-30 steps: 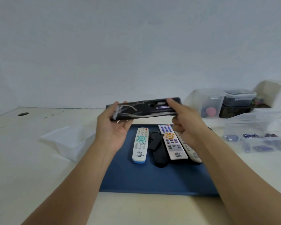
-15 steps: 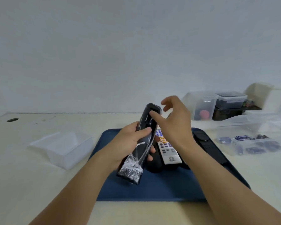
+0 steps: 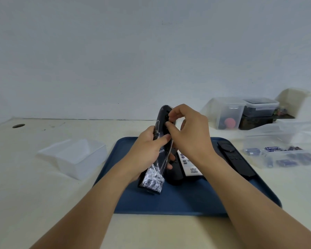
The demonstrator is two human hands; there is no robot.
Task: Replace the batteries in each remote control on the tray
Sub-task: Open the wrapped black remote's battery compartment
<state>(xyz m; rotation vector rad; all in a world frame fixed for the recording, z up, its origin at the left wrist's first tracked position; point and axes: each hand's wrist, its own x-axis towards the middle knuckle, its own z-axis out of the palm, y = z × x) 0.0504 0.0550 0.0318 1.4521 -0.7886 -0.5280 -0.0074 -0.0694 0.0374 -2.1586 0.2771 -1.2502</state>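
Keep your left hand (image 3: 147, 150) wrapped firmly round the black remote (image 3: 159, 141), held upright over the near-left of the tray (image 3: 196, 198), while your right hand (image 3: 188, 133), fingertips pinching inside its upper end, eases the battery out gently.

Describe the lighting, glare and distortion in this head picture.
Head view: soft, even light with faint shadows; glare only on the crinkled wrap around the remote both hands hold; wide-angle bending curves the tray edges; batteries at far right look smeared.
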